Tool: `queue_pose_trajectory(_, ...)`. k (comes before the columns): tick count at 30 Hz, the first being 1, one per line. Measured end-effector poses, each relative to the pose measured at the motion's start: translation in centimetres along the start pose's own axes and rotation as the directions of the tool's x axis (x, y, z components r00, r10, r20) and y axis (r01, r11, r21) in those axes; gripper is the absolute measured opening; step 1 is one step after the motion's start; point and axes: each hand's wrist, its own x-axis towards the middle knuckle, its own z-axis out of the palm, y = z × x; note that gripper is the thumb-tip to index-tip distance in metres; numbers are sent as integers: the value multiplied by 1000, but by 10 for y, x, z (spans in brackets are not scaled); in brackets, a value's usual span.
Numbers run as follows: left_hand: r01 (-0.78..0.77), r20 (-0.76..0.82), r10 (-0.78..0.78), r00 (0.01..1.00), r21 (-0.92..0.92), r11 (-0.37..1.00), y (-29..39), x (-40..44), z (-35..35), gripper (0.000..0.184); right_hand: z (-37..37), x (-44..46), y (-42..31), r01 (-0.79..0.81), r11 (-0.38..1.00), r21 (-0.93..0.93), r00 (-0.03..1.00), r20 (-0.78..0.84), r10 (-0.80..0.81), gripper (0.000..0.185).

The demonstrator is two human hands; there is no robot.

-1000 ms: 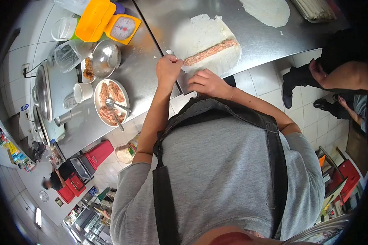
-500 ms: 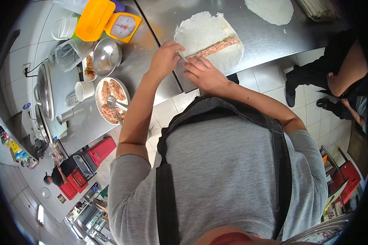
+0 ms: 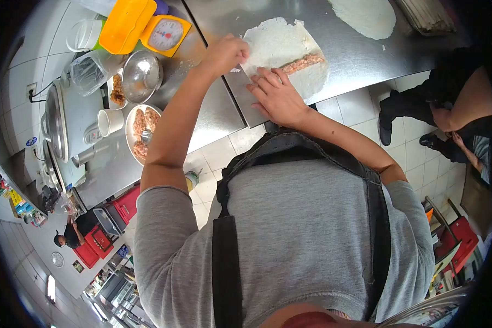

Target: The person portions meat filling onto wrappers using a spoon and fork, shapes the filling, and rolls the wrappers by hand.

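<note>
A thin, ragged-edged sheet of dough [image 3: 273, 38] lies on the steel worktop, with a strip of minced filling [image 3: 302, 64] across its lower part. My left hand [image 3: 228, 54] is closed on the left edge of the sheet, fingertips pinched together. To its right, my right hand [image 3: 279, 95] rests with bent, slightly parted fingers on the sheet's lower left, at the near end of the filling. The fingers and the dough under them hide that end of the strip.
Left on the worktop are a plate of filling [image 3: 137, 121] with a utensil, a steel bowl [image 3: 141, 78], a white cup [image 3: 110, 122] and an orange scale [image 3: 165, 35]. Another dough sheet [image 3: 366, 16] and a tray [image 3: 427, 15] lie right. Another person's arm [image 3: 470, 98] shows right.
My left hand has moved up along the sheet's left edge. My right hand has shifted onto the sheet, and less of the filling's left end shows.
</note>
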Motion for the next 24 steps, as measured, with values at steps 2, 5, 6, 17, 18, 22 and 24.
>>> queue_pose_trajectory(2,1,-110,5,994,54,999,3,-7,0,17,-1,4,0,-16,1000,7,1000,-15,16,44)
queue_pose_trajectory(5,-57,-131,66,989,68,996,23,-42,8,34,1,9,4,-34,998,50,999,7,34,40)
queue_pose_trajectory(6,-129,-116,137,984,77,989,25,-57,18,41,1,9,6,-35,997,73,999,-5,36,38)
queue_pose_trajectory(17,4,-134,27,991,228,974,34,-80,44,69,-58,-39,118,-209,975,70,949,-226,219,30)
queue_pose_trajectory(18,52,-166,-10,986,253,966,35,-80,42,69,-63,-37,129,-164,986,39,971,-171,168,30)
queue_pose_trajectory(22,87,-319,-9,948,231,969,64,-90,48,67,-87,-31,156,-10,1000,-7,996,-84,9,29)
queue_pose_trajectory(24,127,-427,-95,899,47,991,86,-105,59,60,-92,-38,161,8,999,39,994,-106,-4,26)
